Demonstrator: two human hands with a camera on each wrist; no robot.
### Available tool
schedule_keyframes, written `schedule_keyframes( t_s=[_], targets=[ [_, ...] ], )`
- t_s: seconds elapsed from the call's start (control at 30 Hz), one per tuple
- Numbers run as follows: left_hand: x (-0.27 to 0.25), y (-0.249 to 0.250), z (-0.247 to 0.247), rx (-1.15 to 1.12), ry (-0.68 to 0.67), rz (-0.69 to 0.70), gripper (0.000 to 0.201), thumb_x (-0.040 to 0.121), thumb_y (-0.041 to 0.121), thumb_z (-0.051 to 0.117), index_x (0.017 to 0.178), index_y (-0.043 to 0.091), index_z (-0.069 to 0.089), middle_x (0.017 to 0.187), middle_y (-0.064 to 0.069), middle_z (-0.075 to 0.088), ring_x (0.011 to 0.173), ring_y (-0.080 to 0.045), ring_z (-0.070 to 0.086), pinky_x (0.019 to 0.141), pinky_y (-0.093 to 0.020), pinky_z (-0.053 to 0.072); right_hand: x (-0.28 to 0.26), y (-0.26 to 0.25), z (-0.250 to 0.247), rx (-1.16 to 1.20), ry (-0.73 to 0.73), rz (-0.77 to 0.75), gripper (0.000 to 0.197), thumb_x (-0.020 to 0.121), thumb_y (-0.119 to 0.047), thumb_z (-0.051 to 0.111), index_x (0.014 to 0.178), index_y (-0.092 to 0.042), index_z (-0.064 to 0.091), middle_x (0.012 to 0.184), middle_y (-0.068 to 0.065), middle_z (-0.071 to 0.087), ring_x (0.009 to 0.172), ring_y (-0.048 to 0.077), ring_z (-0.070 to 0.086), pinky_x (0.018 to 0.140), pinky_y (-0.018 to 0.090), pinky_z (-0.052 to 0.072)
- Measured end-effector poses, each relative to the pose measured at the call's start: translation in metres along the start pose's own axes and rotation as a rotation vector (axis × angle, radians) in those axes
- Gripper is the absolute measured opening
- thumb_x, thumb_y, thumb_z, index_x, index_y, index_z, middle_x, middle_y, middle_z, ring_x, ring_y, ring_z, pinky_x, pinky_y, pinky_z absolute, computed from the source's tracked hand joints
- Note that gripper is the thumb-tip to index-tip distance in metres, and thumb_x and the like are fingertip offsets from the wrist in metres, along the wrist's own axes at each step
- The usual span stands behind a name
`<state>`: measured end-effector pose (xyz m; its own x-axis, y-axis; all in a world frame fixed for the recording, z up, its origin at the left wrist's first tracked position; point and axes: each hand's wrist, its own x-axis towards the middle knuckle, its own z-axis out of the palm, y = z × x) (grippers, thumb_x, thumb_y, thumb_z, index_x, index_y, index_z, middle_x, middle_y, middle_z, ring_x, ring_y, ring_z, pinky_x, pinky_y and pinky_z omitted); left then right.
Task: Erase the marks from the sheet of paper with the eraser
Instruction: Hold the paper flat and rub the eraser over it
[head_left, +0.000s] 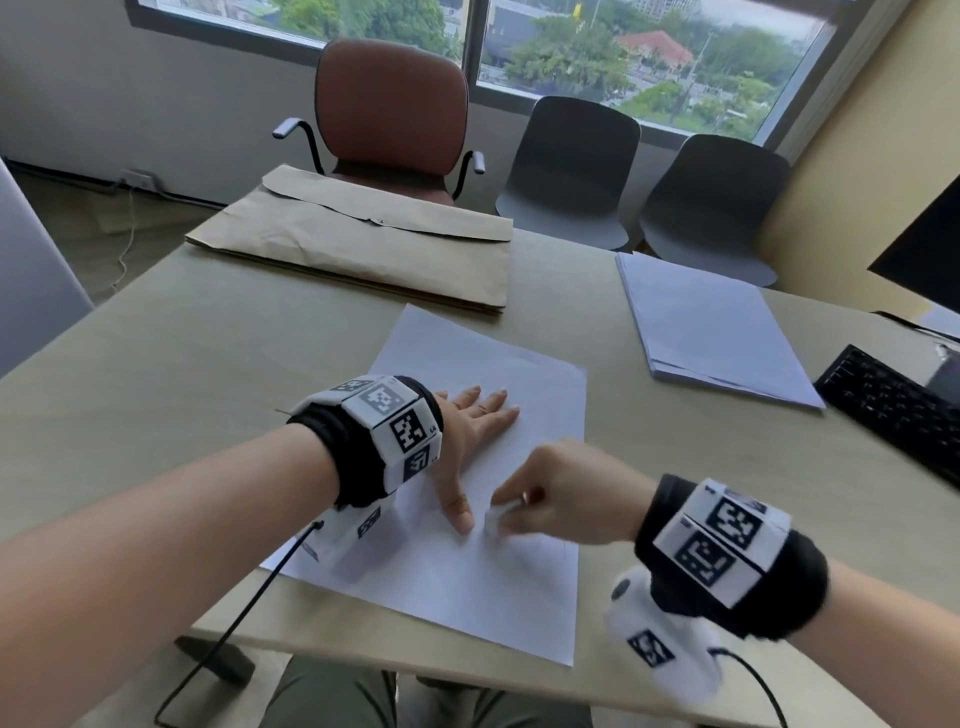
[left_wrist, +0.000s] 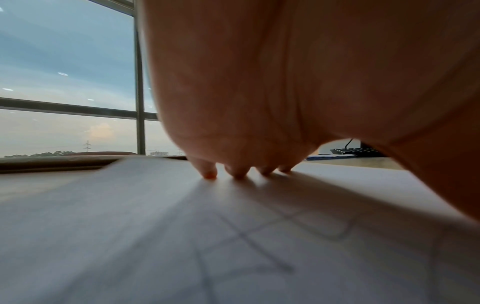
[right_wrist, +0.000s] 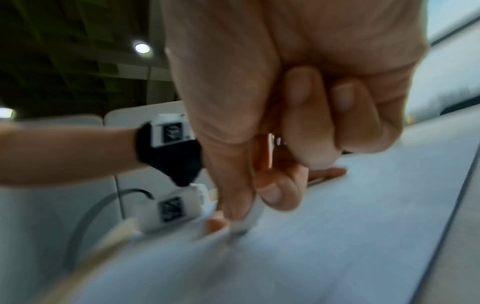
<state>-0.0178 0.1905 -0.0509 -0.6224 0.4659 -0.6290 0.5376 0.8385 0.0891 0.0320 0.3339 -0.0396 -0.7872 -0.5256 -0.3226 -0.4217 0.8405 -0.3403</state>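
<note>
We see one container, a brown envelope (head_left: 358, 249), lying flat at the far side of the table (head_left: 182, 364) with its flap folded over; what it holds is hidden from us. To the right lies a stack of paper (head_left: 711, 332), and beyond it a black keyboard (head_left: 893, 410) at the table's right edge.

The sheet of paper (head_left: 498, 384) lies flat on the table in front of us, turned at an angle, its near corner reaching past the table edge. It looks mostly white from the head view; from the left wrist view we make out faint, blurred grey pencil lines (left_wrist: 249, 240) crossing it near the wrist.

Our left hand (head_left: 472, 441) rests flat on the sheet, fingers straight and spread, fingertips (left_wrist: 209, 170) pressing down on the paper, thumb pointing toward us.

Our right hand (head_left: 561, 493) is curled, pinching the small white eraser (head_left: 493, 519) between thumb and fingers. The eraser touches the sheet just beside the left thumb, near the middle of the page. In the right wrist view the eraser (right_wrist: 249, 222) is blurred, its lower end on the paper.
</note>
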Motion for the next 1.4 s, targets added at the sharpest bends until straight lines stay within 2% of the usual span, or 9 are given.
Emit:
schedule_keyframes(
  t_s=[0.1, 0.3, 0.53, 0.67, 0.73, 0.87, 1.03, 1.23, 1.4],
  targets=[
    [0.001, -0.001, 0.0, 0.002, 0.002, -0.019, 0.129, 0.07, 0.052, 0.074, 0.145, 0.021, -0.026, 0.153, 0.001, -0.03, 0.142, -0.021, -0.024, 0.116, -0.041, -0.008, 0.013, 0.006, -0.002, 0.003, 0.159, 0.074, 0.016, 0.084, -0.028, 0.06, 0.088, -0.019, 0.073, 0.059, -0.006, 0.051, 0.057, 0.011, 0.043, 0.064, 0.024, 0.037],
    [-0.002, -0.001, -0.001, -0.002, 0.008, -0.013, 0.127, 0.071, 0.05, 0.074, 0.146, 0.021, -0.024, 0.154, 0.0, -0.029, 0.143, -0.022, -0.023, 0.117, -0.043, -0.007, -0.008, -0.003, 0.004, -0.003, -0.089, -0.009, 0.023, 0.084, -0.033, 0.061, 0.104, -0.027, 0.071, 0.073, -0.006, 0.065, 0.067, 0.009, 0.049, 0.072, 0.026, 0.047],
    [-0.002, 0.007, 0.003, 0.043, -0.018, 0.024, 0.121, 0.075, 0.05, 0.071, 0.146, 0.027, -0.024, 0.153, 0.001, -0.03, 0.142, -0.023, -0.024, 0.115, -0.051, -0.005, 0.007, 0.014, -0.002, 0.046, 0.158, 0.125, 0.012, 0.083, -0.028, 0.062, 0.081, -0.023, 0.073, 0.052, -0.013, 0.043, 0.056, 0.009, 0.041, 0.063, 0.025, 0.04],
    [-0.002, 0.009, 0.004, 0.066, -0.053, 0.002, 0.134, 0.066, 0.057, 0.075, 0.142, 0.027, -0.03, 0.15, 0.004, -0.035, 0.14, -0.022, -0.028, 0.115, -0.055, -0.006, -0.012, -0.002, 0.015, 0.067, 0.025, 0.018, 0.014, 0.082, -0.026, 0.062, 0.087, -0.019, 0.073, 0.048, -0.01, 0.049, 0.051, 0.008, 0.045, 0.063, 0.026, 0.041],
    [-0.002, 0.01, 0.004, 0.072, -0.061, 0.0, 0.137, 0.063, 0.056, 0.077, 0.142, 0.026, -0.031, 0.15, 0.004, -0.036, 0.14, -0.023, -0.029, 0.115, -0.055, -0.007, -0.013, -0.001, 0.008, 0.062, -0.032, 0.028, 0.017, 0.082, -0.029, 0.063, 0.095, -0.024, 0.073, 0.06, -0.019, 0.062, 0.058, 0.005, 0.051, 0.067, 0.025, 0.045],
    [-0.005, 0.01, 0.004, 0.056, -0.037, 0.011, 0.134, 0.066, 0.053, 0.076, 0.143, 0.024, -0.029, 0.151, 0.002, -0.034, 0.14, -0.024, -0.028, 0.114, -0.053, -0.008, 0.003, 0.016, -0.009, 0.003, 0.148, 0.178, 0.027, 0.085, -0.032, 0.061, 0.109, -0.023, 0.069, 0.105, 0.0, 0.07, 0.095, 0.018, 0.062, 0.083, 0.028, 0.05],
    [-0.003, 0.008, 0.006, 0.046, -0.019, 0.023, 0.135, 0.065, 0.053, 0.078, 0.144, 0.024, -0.028, 0.152, 0.001, -0.033, 0.141, -0.023, -0.027, 0.113, -0.049, -0.011, -0.018, 0.0, 0.014, 0.018, 0.068, 0.055, 0.018, 0.084, -0.028, 0.059, 0.081, -0.014, 0.071, 0.055, -0.003, 0.051, 0.056, 0.015, 0.045, 0.065, 0.031, 0.046],
    [0.0, 0.009, 0.006, 0.064, -0.034, 0.007, 0.138, 0.063, 0.054, 0.078, 0.142, 0.022, -0.031, 0.151, -0.001, -0.035, 0.14, -0.025, -0.028, 0.114, -0.05, -0.011, -0.004, 0.013, -0.006, 0.025, 0.149, 0.182, 0.026, 0.085, -0.033, 0.061, 0.107, -0.023, 0.07, 0.1, -0.001, 0.072, 0.095, 0.018, 0.063, 0.081, 0.027, 0.05],
    [0.0, 0.009, 0.007, 0.067, -0.044, 0.005, 0.139, 0.063, 0.054, 0.078, 0.142, 0.023, -0.032, 0.15, 0.0, -0.036, 0.14, -0.024, -0.029, 0.115, -0.051, -0.011, -0.019, -0.003, 0.013, -0.008, 0.093, 0.077, 0.021, 0.085, -0.027, 0.057, 0.093, -0.015, 0.072, 0.074, 0.002, 0.067, 0.067, 0.016, 0.056, 0.07, 0.031, 0.051]
  ],
)
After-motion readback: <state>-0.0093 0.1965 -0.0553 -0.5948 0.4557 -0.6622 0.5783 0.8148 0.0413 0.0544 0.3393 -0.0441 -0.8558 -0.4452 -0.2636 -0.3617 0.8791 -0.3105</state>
